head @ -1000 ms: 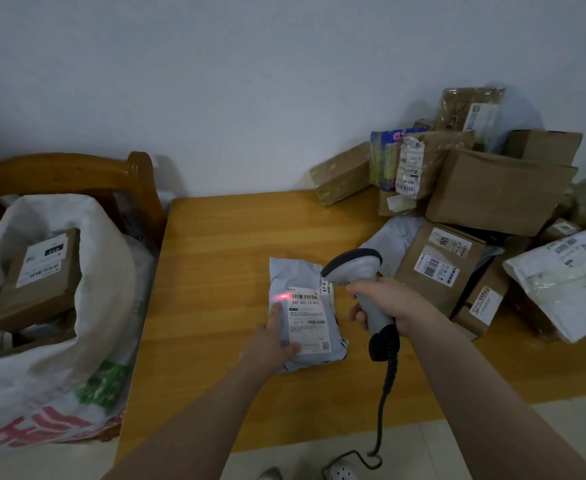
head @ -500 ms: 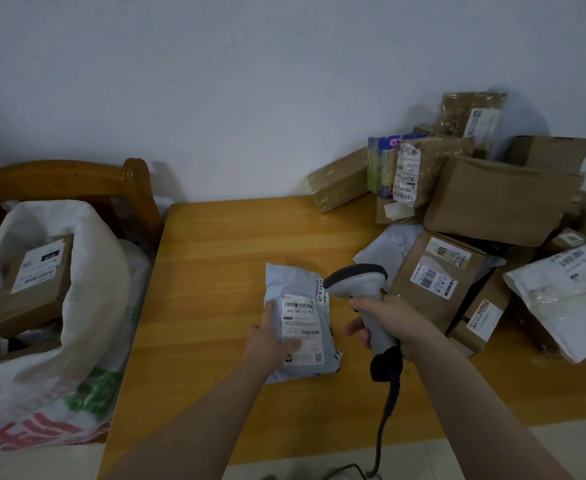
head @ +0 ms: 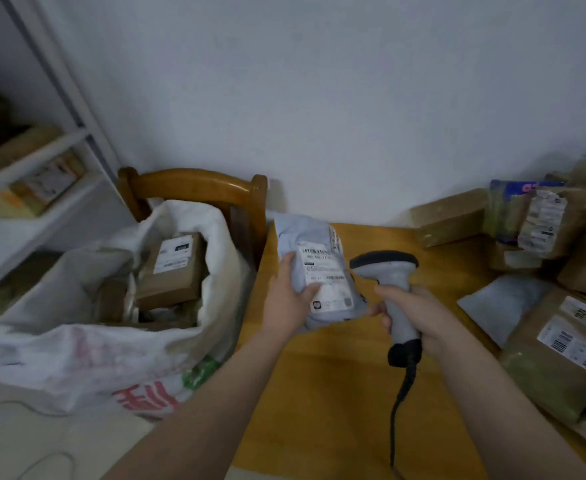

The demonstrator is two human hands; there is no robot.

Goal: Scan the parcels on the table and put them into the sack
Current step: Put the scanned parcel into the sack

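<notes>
- Left hand (head: 289, 299) grips the grey mailer parcel (head: 314, 237) by its left edge, thumb on the label. It is held up over the worktop's (head: 336, 393) left edge, just beside the sack (head: 111, 344).
- Right hand (head: 419, 317) is wrapped around the scanner (head: 388, 268) handle, the head pointing at the parcel.
- The sack stands open, with a brown box (head: 173, 271) inside.
- More parcels (head: 561, 358) are piled at the worktop's right.

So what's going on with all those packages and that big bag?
A person is sorting parcels. Their left hand holds a grey parcel near the left end of the table, close to the white sack. Their right hand grips a corded scanner beside it. The grey parcel is not in the sack yet. A brown box already lies in the sack, and more parcels wait in a pile on the right of the table.
</notes>
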